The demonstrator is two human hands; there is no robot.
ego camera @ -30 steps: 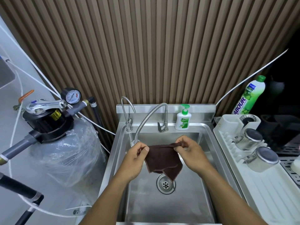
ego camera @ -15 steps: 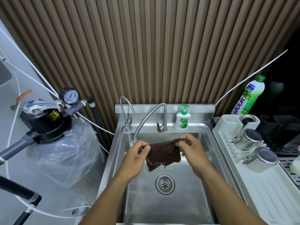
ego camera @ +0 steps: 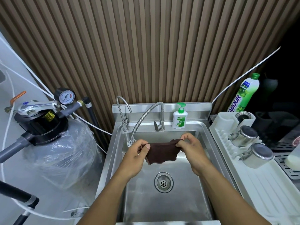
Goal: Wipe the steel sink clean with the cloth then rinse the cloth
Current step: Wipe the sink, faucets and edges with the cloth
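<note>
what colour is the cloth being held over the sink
Dark brown, plain with no pattern. The cloth shows best in the head view, the only one.

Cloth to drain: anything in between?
Nothing. The head view shows only bare sink floor between the hanging lower edge of the cloth and the drain.

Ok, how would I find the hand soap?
Look at the steel sink by the ribbed brown wall. On its back ledge, right of both taps, stands the soap bottle. It's small and white with a green pump; the other bottle is tall and green.
</note>
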